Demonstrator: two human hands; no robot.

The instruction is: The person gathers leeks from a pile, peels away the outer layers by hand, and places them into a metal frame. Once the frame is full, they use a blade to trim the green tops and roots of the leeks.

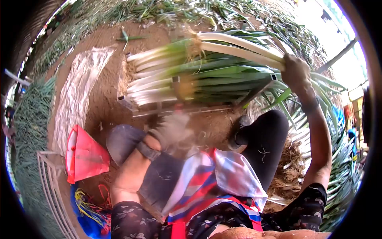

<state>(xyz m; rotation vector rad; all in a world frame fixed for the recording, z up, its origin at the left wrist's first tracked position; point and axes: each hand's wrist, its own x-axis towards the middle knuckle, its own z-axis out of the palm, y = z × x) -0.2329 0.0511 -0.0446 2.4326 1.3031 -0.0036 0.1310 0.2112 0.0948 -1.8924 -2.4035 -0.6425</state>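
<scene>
My right hand [296, 73] is closed around the green part of a few leeks [238, 49], held raised with white stems and roots pointing left. A pile of leeks [151, 77] lies below them in a low metal frame [183, 110], roots at the left and green leaves at the right. My gloved left hand [171, 129], smeared by motion, is in front of the frame. From it rises a blurred tool [184, 87], brownish with a red part near the hand; its kind cannot be made out.
More leeks [304, 145] with brown roots lie stacked at the right. To the left are a pale sheet [79, 87], a red bag [85, 155], coloured cords [89, 205] and a metal rack [53, 191]. Leaf scraps [159, 12] cover the ground at the back.
</scene>
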